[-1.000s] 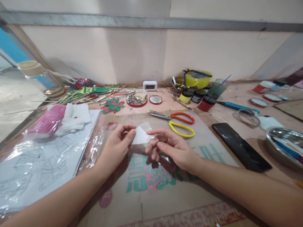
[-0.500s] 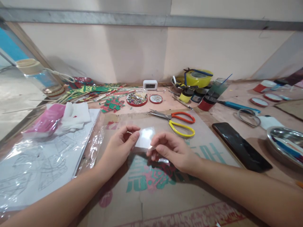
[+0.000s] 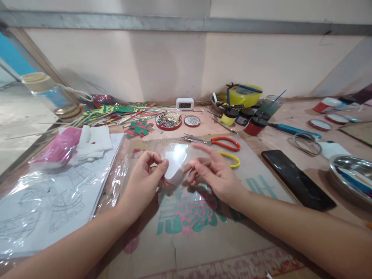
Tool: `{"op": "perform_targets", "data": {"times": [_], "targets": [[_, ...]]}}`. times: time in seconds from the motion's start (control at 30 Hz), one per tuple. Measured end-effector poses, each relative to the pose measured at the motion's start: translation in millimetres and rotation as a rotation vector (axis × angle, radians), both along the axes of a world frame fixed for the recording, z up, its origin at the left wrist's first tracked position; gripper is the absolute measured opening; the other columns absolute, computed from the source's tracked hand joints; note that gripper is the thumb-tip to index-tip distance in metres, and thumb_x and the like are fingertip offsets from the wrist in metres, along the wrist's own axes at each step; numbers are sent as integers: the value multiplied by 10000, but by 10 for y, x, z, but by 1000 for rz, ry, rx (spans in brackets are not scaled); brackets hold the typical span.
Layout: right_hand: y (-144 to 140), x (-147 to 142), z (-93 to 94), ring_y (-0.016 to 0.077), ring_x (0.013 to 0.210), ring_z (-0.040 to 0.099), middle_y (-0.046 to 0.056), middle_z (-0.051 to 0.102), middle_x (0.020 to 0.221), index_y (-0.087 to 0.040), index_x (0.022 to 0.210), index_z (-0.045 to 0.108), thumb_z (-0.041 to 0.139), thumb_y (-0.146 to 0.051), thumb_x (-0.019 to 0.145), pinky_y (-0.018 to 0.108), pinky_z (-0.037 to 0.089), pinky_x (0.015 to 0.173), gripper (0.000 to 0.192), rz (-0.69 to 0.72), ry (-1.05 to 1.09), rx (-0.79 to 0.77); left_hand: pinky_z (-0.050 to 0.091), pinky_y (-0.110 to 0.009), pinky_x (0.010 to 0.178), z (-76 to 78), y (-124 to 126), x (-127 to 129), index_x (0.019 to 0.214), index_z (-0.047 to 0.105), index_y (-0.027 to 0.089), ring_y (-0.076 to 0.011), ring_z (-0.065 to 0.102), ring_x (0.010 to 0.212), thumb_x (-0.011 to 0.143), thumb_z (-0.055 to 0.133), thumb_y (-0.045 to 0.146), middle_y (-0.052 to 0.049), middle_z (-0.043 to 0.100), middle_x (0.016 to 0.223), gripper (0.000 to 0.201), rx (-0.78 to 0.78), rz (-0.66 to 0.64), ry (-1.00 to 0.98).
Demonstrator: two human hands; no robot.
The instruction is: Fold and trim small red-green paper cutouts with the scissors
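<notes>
My left hand (image 3: pixel 151 170) is closed, thumb against fingers, on the left edge of a small clear plastic sheet (image 3: pixel 176 157) that glares white under the light. My right hand (image 3: pixel 213 170) is at the sheet's right edge, its index finger stretched out and the other fingers loosely curled and apart. Whether a fingertip touches the sheet is blurred. Behind the right hand lie scissors (image 3: pixel 225 142) with one orange and one yellow handle, the yellow one partly covered by that hand. Under both hands is a printed board (image 3: pixel 232 248) covered in clear plastic.
On the right are a black phone (image 3: pixel 298 180) and a metal bowl (image 3: pixel 354 170). Paint jars (image 3: pixel 255 124), a dish of beads (image 3: pixel 168 121) and a small clock (image 3: pixel 185 104) line the back. Drawings under plastic (image 3: pixel 58 205) and a pink packet (image 3: pixel 58 146) lie left.
The right hand's index finger has straightened and lifted away from its pinch. The plastic sheet has tilted and bent upward in the left hand. The yellow scissor handle is now more covered.
</notes>
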State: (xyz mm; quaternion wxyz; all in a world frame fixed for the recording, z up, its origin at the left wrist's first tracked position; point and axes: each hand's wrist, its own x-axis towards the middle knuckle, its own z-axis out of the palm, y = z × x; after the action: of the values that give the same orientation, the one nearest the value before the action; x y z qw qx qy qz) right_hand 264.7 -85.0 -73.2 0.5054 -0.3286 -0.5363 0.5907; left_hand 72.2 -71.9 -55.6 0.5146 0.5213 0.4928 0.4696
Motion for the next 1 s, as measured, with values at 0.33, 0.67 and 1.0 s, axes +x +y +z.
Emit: {"op": "perform_targets", "data": {"times": [0.33,0.67,1.0], "targets": [[-47,4,13,156,715,680,6,717,837,-225,884,704,686,-235,862,295,570,674,30,54,-221,105,481,-229,528,0,-82,46,889,553,202,-92,582,548,901,615,357,46,561,767,168,13,-235,138],[-48,15,3,141,627,643,-24,627,726,-221,833,627,710,-336,857,273,534,590,143,39,-193,73,432,-245,565,76,-96,7,814,649,197,-139,555,607,906,582,380,16,608,657,215,181,-279,398],[7,18,50,145,619,601,-19,602,693,-222,782,572,734,-461,815,260,496,555,290,52,-255,91,541,-297,632,143,-107,16,763,749,230,-175,632,653,852,655,349,-36,718,750,176,87,-411,211]]}}
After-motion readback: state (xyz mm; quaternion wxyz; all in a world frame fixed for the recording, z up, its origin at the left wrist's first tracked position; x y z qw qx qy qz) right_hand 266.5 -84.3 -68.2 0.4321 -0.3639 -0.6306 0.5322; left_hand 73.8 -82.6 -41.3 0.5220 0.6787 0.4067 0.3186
